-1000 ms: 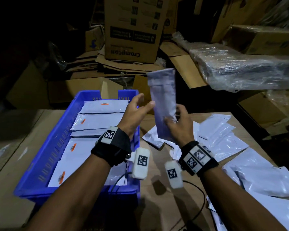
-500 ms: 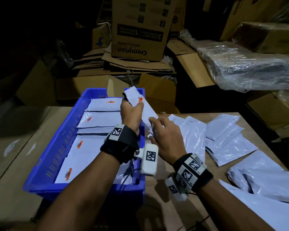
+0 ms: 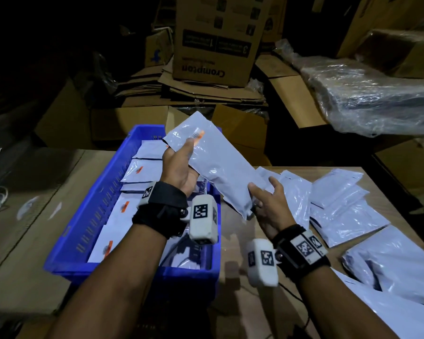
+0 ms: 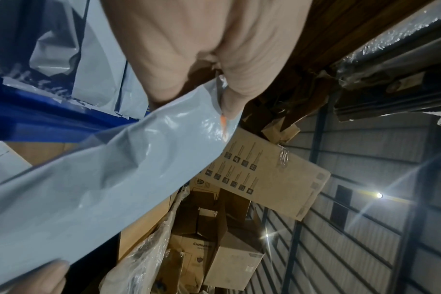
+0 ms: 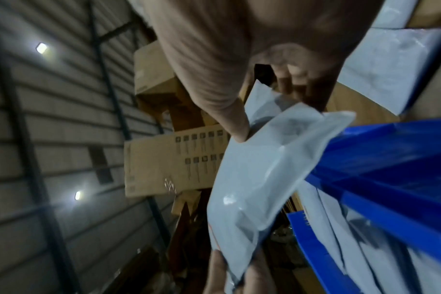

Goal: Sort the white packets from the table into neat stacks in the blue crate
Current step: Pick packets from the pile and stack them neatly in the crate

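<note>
Seen from the head, a white packet (image 3: 216, 167) is held slantwise in the air above the right rim of the blue crate (image 3: 88, 206), its far end with an orange label over the crate, its near end over the desk (image 3: 233, 243). The left grip (image 3: 179, 167) grasps the far end, thumb on top beside the label; the right grip (image 3: 272, 204) pinches the near end. Only the left wrist view shows the thumb (image 4: 235, 97) pressed at the packet's sealed edge right by the orange mark; only the right wrist view shows the crumpled near corner (image 5: 302, 127) of the packet, caught between thumb and fingers. Loose packets (image 3: 340, 206) lie spread over the desk's right side, and stacked packets (image 3: 142, 172) lie in rows inside the crate. Beyond the desk's far edge stand cardboard boxes (image 3: 216, 37) and a plastic-wrapped bundle (image 3: 377, 99). The held packet is glossy, wrinkled and pale.
</note>
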`<state>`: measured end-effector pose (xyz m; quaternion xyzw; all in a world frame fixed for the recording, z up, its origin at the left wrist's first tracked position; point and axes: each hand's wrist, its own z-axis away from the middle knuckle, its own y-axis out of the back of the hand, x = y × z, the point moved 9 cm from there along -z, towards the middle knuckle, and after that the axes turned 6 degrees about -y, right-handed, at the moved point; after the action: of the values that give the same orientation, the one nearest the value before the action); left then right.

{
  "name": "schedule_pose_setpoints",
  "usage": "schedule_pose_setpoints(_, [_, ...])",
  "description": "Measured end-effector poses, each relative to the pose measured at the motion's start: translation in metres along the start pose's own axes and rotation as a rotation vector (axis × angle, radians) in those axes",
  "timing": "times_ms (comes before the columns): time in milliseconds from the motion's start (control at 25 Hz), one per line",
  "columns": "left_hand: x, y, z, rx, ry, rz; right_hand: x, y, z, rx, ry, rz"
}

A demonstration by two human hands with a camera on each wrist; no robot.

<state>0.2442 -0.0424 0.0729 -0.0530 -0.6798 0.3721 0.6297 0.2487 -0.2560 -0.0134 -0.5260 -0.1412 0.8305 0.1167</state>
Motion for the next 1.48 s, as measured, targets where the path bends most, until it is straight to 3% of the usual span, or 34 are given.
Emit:
schedule_pose_setpoints(200, [0.008,0.023,-0.008,0.078,-0.033,-0.041,0.001,0.000,-0.004,-0.015,-0.001,-0.119])
schedule_pose_setpoints(400, [0.037,0.059,-0.016,0.101,-0.103,-0.410,-0.001,-0.003,-0.006,-0.054,0.037,-0.052])
schedule_pose_setpoints(560, [0.069,0.085,-0.011,0.021,-0.130,-0.729,-0.011,-0.014,0.004,-0.062,0.052,0.020])
schedule_pose_setpoints(800, [0.119,0.122,0.017,-0.162,-0.225,-1.341,-0.018,-0.070,0.020,-0.243,0.057,0.240])
schedule_pose_setpoints(920, [0.126,0.150,0.048,-0.272,-0.262,-1.730,-0.006,-0.094,0.022,-0.318,0.000,0.369])
schedule_pose_setpoints(1040, [0.110,0.175,0.075,-0.430,-0.275,-1.958,0.018,-0.111,0.018,-0.314,-0.065,0.524])
schedule_pose_setpoints(1240, [0.064,0.207,0.096,-0.609,-0.236,-2.084,0.058,-0.143,0.014,-0.287,-0.107,0.828])
schedule_pose_setpoints(1360, [0.045,0.220,0.102,-0.667,-0.165,-2.084,0.082,-0.151,0.012,-0.358,-0.213,0.999])
schedule_pose_setpoints(1480, [0.036,0.224,0.104,-0.727,-0.144,-2.059,0.093,-0.165,0.009,-0.463,-0.161,1.319])
